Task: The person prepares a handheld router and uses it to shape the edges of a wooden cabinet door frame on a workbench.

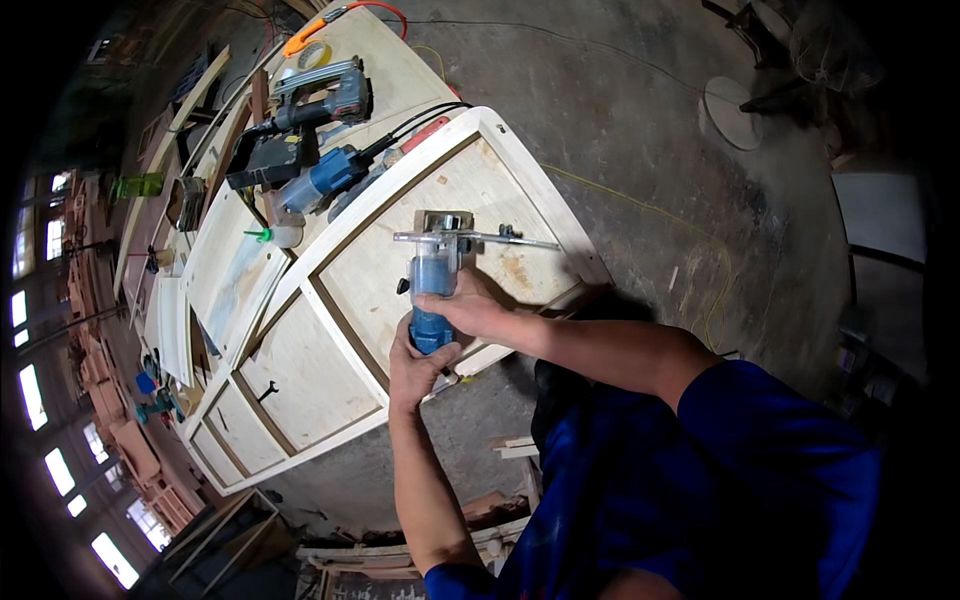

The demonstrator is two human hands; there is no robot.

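Observation:
A blue trim router (432, 275) lies in both my hands over the right-hand section of a pale wooden framed panel (345, 345). Its clear base (436, 240) faces away from me, and a metal guide arm (515, 240) sticks out to the right. My left hand (410, 372) is closed around the near end of the body. From the right, my right hand (478, 303) wraps the middle, with the thumb across the body. The bit is too small to make out.
Beyond the panel, a board bears a nail gun (345, 95), a second blue power tool (322, 180), a black tray (265, 155), a tape roll (314, 55) and an orange air-hose fitting (300, 40). A small black clamp-like piece (268, 390) rests on the panel. A yellow cord (640, 205) crosses the floor.

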